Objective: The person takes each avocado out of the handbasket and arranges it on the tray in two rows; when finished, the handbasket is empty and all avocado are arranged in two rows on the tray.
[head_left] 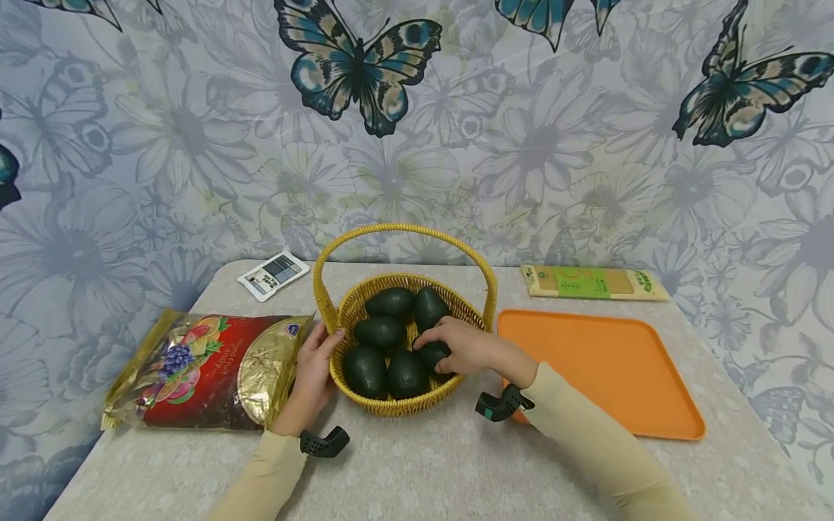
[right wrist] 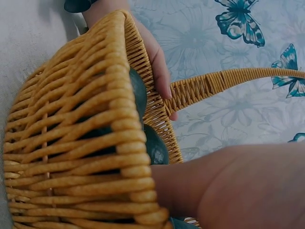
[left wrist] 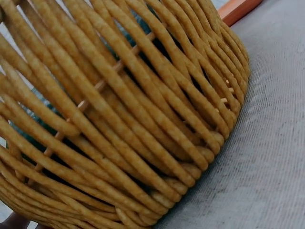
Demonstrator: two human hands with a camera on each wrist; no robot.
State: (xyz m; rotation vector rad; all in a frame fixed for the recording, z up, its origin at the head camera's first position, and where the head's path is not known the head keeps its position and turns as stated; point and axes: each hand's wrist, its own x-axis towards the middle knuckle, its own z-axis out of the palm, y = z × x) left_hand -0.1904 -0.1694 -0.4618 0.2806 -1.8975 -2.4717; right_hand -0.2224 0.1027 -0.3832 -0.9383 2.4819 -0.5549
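While inside the yellow basket (head_left: 391, 408), one dark avocado (head_left: 434, 355) under right fingers (head_left: 433, 333) curled round it.

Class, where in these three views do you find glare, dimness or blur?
Head view: bright overall, with glare on the gold foil of the candy bag; left wrist view: dimmer, with many gaps dark in the woven basket; right wrist view: dim, a glint on one avocado, the nearby right hand slightly soft.
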